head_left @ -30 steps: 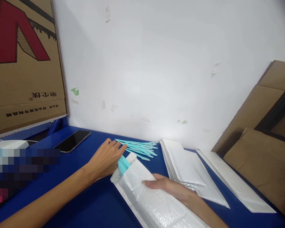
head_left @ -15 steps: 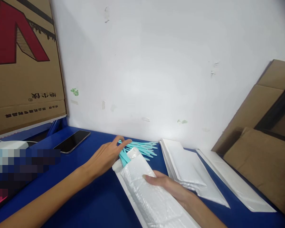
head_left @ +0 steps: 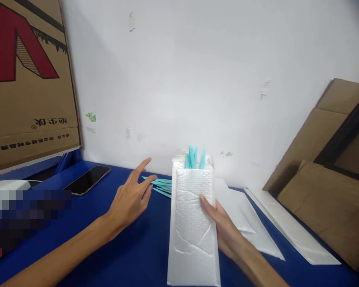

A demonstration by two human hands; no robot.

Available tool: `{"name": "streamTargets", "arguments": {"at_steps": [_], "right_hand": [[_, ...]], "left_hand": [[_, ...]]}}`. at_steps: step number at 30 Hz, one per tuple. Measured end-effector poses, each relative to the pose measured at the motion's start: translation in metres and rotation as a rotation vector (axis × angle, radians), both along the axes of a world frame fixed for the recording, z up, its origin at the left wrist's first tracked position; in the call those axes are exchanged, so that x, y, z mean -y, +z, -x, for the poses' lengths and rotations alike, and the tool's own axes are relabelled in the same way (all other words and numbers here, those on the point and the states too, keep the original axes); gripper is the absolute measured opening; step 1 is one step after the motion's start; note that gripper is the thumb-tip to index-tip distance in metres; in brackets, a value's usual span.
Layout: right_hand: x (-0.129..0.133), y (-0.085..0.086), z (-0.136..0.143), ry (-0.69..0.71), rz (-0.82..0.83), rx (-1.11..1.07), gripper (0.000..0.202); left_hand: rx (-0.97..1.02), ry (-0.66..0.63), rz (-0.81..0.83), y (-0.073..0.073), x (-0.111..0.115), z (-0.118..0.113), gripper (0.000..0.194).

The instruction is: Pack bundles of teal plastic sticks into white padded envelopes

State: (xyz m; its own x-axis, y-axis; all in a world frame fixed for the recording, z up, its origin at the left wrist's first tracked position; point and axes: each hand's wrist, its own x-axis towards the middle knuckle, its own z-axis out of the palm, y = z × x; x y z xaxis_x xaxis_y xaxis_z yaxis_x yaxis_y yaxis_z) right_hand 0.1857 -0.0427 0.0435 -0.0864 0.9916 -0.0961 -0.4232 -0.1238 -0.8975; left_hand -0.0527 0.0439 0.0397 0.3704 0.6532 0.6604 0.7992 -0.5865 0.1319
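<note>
My right hand (head_left: 219,221) grips a white padded bubble mailer (head_left: 193,235), thumb on its front, holding it upright in the middle of the view. Out of the mailer's open top stick several thin turquoise strips (head_left: 192,157); their lower ends are hidden inside. To the left, my left hand (head_left: 134,193) hovers over the table with fingers spread, holding nothing. Close to its fingertips lies a pile of similar turquoise strips (head_left: 161,184), partly covered by the mailer.
Right of the mailer, more white padded mailers (head_left: 257,227) lie on the blue table (head_left: 116,259), with a flat white one (head_left: 290,227) beyond. A phone (head_left: 88,180) lies at left. Cardboard boxes (head_left: 326,215) stand right, another carton (head_left: 32,103) left. A white wall (head_left: 173,79) rises behind.
The mailer has swung from tilted to upright, its turquoise strips now pointing up. My left hand has come away from the strips at the mailer's mouth and opened, moving left.
</note>
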Motion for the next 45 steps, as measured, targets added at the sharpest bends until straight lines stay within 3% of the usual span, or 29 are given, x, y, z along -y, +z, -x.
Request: {"name": "streamTargets", "arguments": {"at_steps": [3,6,10,13,18,22,28,30,33,35,37,45], "right_hand": [[0.003,0.004,-0.001,0.001,-0.042,0.007,0.056],[0.004,0.005,0.000,0.031,-0.067,0.026,0.054],[0.002,-0.002,0.008,0.071,-0.084,0.090,0.052],[0.002,-0.009,0.015,0.107,-0.094,0.215,0.052],[0.001,-0.011,0.023,0.180,-0.124,0.311,0.051],[-0.004,-0.011,0.021,-0.007,-0.182,0.297,0.048],[-0.013,-0.020,0.015,-0.183,-0.227,0.450,0.042],[-0.014,-0.022,0.014,-0.224,-0.237,0.492,0.040],[-0.015,-0.024,0.013,-0.257,-0.249,0.534,0.045],[-0.016,-0.026,0.012,-0.256,-0.257,0.538,0.047],[-0.016,-0.026,0.011,-0.257,-0.264,0.546,0.048],[-0.017,-0.025,0.010,-0.271,-0.312,0.557,0.045]], "left_hand": [[0.135,-0.091,0.027,0.002,0.012,-0.006,0.026],[0.254,-0.276,0.141,0.002,0.023,-0.009,0.028],[0.465,-0.610,0.447,0.000,0.037,-0.016,0.041],[0.671,-0.719,0.710,-0.001,0.042,-0.023,0.041],[0.883,-0.693,0.967,-0.010,0.033,-0.030,0.037],[0.859,-0.709,1.084,-0.019,0.025,-0.029,0.035],[0.774,-0.564,1.177,-0.029,0.027,-0.028,0.042],[0.736,-0.582,1.194,-0.029,0.028,-0.028,0.047],[0.760,-0.636,1.166,-0.027,0.028,-0.029,0.037],[0.806,-0.646,1.136,-0.026,0.027,-0.029,0.043],[0.834,-0.619,1.114,-0.025,0.026,-0.029,0.048],[0.929,-0.510,1.156,-0.024,0.023,-0.032,0.032]]}}
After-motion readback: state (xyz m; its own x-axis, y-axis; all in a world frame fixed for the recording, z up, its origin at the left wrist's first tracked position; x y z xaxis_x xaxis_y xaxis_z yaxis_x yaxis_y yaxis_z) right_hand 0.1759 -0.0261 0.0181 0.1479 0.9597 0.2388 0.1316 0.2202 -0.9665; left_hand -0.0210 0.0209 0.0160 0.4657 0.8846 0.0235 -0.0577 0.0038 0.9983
